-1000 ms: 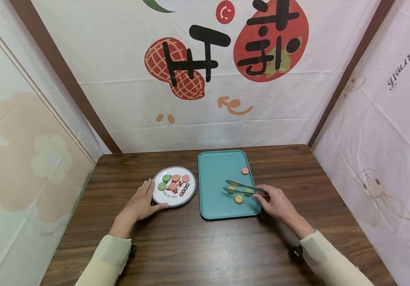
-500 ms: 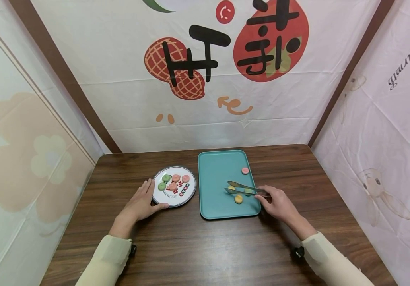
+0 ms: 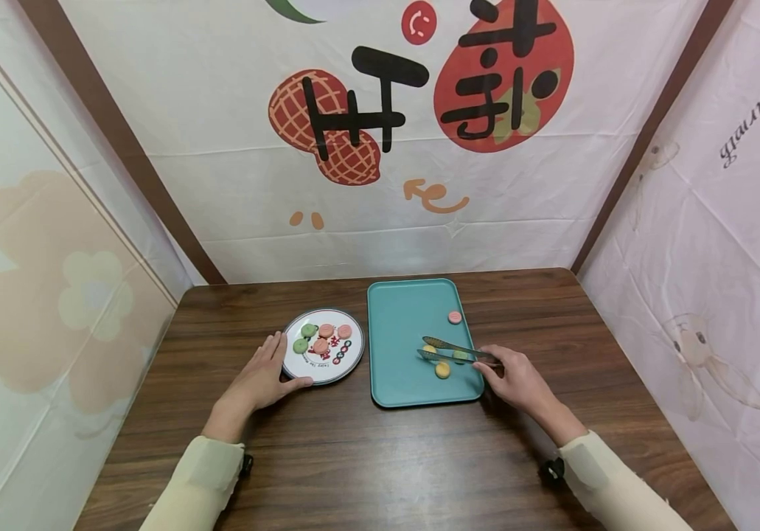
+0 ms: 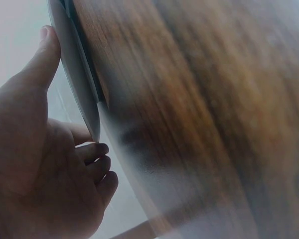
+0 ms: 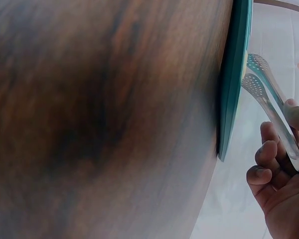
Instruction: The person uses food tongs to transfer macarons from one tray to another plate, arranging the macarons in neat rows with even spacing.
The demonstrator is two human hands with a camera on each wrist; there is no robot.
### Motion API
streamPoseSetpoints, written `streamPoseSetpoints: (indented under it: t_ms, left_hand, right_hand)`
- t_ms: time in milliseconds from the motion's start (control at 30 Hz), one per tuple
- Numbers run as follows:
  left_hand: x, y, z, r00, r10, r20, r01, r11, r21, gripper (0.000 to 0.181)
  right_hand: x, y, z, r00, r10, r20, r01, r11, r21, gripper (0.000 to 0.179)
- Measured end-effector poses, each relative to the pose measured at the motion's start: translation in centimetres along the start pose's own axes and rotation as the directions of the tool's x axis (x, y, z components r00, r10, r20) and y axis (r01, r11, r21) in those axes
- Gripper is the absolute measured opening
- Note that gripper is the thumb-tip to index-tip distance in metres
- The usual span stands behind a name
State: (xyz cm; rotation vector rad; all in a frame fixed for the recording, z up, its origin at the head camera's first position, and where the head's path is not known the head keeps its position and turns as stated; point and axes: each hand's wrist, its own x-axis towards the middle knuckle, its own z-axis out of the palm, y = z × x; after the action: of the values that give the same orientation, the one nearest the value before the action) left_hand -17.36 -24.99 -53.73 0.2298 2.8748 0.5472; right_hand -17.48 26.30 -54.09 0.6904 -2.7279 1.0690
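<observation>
My left hand (image 3: 262, 377) rests at the near-left rim of a round white plate (image 3: 305, 375), thumb and straight fingers touching its edge. On the plate lie green macarons (image 3: 300, 346) and pink macarons (image 3: 321, 346). Metal tongs (image 3: 446, 344) are gripped in my right hand (image 3: 515, 376), which is over the right edge of a teal tray (image 3: 399, 380). The parted tong tips are low over the tray, one on either side of a yellow macaron (image 3: 429, 351). A second yellow macaron (image 3: 442, 370) sits just nearer me, and a green macaron (image 3: 461, 357) shows between the tong arms.
A pink macaron (image 3: 455, 317) lies by the tray's right rim, farther back. Plate and tray stand side by side on a brown wooden table (image 3: 380, 457). A printed white cloth wall (image 3: 240, 221) rises behind the table, with more cloth at both sides.
The tongs have shifted slightly right over the tray, their tips now around the yellow macaron. Over the last half second they hold almost still. The left hand stays at the plate.
</observation>
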Motion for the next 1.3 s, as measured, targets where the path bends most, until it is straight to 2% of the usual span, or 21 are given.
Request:
streamPoseSetpoints:
  t_ms: [500,833,1100,1300]
  left_hand:
    - [0.1,0.0,0.0,1.0,-0.01,0.009,0.01,1.0,-0.001,0.124]
    - [0.0,0.1,-0.1,1.0,-0.013,0.016,0.013,1.0,-0.001,0.124]
    - [0.2,-0.1,0.0,1.0,-0.019,0.024,0.019,1.0,-0.002,0.125]
    - [0.1,-0.1,-0.1,0.999,-0.022,0.026,0.022,1.0,-0.002,0.125]
  right_hand:
    - [0.3,-0.3,0.3,0.998,-0.039,-0.042,0.039,0.999,-0.004,0.032]
    - [1.2,-1.0,0.8,0.999,-0.037,-0.021,0.037,0.999,0.003,0.031]
    - [1.8,-0.9,1.5,0.995,-0.086,-0.051,0.086,0.996,0.0,0.029]
    - [2.2,-1.6,1.7,0.996,-0.08,-0.046,0.08,0.997,0.003,0.03]
